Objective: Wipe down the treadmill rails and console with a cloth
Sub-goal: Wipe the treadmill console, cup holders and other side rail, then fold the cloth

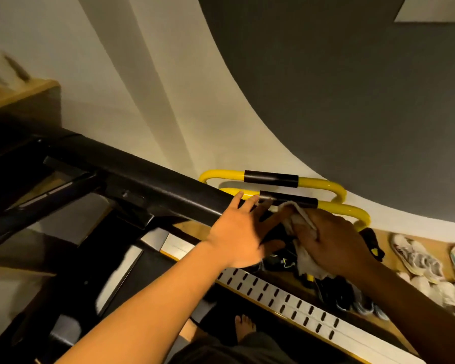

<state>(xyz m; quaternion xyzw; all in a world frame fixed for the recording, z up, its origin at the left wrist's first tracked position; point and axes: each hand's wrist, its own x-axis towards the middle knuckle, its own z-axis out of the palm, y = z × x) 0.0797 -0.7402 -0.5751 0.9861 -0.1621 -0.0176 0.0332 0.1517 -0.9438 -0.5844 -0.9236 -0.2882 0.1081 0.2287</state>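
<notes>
Left hand [238, 233]: fingers straight and spread, palm down on the end of the black rail [147, 179], forearm reaching up from lower left. Right hand [334, 244]: just right of the rail's end, fingers curled round a white cloth [304, 224]

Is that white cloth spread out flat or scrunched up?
Scrunched up. The cloth is bunched under the right hand, whose fingers curl over it; wrinkled folds stick out above and below the hand.
</notes>
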